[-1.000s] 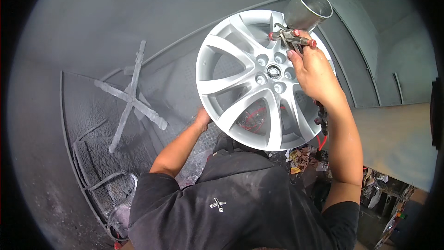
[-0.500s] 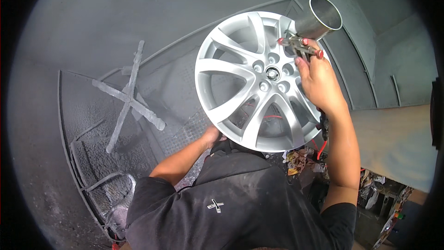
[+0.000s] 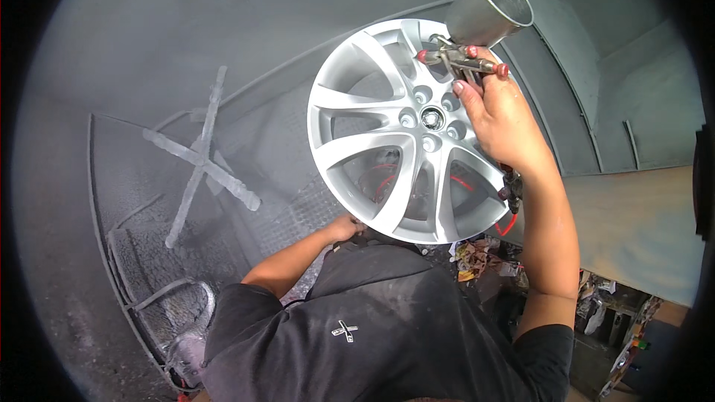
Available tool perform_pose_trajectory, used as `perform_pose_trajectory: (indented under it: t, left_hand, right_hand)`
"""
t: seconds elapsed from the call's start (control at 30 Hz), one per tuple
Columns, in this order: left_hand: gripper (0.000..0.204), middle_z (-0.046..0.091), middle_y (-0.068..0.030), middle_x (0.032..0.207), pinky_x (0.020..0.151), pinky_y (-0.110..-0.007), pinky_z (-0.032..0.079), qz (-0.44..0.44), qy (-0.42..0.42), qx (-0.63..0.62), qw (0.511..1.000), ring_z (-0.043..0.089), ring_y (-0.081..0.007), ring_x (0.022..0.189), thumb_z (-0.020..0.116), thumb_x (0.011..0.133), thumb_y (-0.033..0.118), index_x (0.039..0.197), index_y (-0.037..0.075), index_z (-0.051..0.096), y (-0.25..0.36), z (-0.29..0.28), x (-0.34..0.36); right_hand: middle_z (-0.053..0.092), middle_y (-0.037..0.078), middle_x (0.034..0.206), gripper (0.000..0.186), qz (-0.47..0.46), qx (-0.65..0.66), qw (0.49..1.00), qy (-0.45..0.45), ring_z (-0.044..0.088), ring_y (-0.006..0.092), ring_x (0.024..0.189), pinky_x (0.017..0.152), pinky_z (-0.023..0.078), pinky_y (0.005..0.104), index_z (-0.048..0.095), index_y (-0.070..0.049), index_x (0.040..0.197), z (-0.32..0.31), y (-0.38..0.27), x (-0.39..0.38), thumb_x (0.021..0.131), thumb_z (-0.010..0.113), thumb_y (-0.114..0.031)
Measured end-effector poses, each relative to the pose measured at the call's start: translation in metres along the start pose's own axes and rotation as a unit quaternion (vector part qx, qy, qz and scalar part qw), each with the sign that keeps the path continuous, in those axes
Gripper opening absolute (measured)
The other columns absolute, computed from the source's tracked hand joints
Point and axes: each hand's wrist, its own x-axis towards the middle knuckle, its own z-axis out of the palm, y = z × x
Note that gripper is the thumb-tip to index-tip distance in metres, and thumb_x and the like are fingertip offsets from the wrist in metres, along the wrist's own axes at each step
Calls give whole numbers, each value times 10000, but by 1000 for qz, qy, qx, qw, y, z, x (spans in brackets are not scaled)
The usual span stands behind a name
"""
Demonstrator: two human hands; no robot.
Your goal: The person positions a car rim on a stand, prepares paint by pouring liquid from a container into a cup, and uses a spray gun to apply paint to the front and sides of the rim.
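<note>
A silver multi-spoke alloy wheel (image 3: 387,149) stands tilted in front of me, its face toward the camera. My left hand (image 3: 346,229) grips its lower rim from underneath. My right hand (image 3: 503,123) is closed around a metal spray gun (image 3: 462,59) with a grey cup (image 3: 488,7) on top, held over the upper right of the wheel near the hub. A red hose (image 3: 506,223) hangs below the gun behind the wheel.
Grey, paint-coated booth walls surround me. A crossed, paint-crusted metal stand (image 3: 201,160) lies to the left on a mesh floor grate (image 3: 149,253). A brown board (image 3: 633,223) and cluttered items (image 3: 477,260) sit at the right.
The spray gun and my right hand have shifted slightly right and up across the wheel face. The wheel has turned a little in my left hand.
</note>
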Motion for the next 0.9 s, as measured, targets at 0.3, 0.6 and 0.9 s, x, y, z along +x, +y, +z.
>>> perform_pose_trajectory:
  t: [0.3,0.6,0.9]
  left_hand:
    - [221,687,-30,941,716,-298,490,-81,121,-262,954,609,-140,773,554,976,191,1133,66,646,-17,-47,9]
    - [288,706,-51,981,708,-331,499,-10,243,-393,887,631,-159,808,431,1038,240,1141,81,647,29,-28,6]
    - [253,688,-40,942,664,-285,486,-29,126,-402,906,605,-135,770,447,1029,167,1105,72,669,5,3,-3]
  right_hand:
    - [642,289,920,306,75,-39,995,57,622,470,905,819,479,485,513,72,1227,-12,9,-7,980,579,-96]
    - [648,289,940,227,64,-31,997,-20,619,477,884,791,484,492,558,76,1114,-2,11,-18,984,575,-110]
    - [658,291,927,333,71,-119,988,68,638,488,894,767,494,528,472,14,1285,-3,27,-23,975,562,-71]
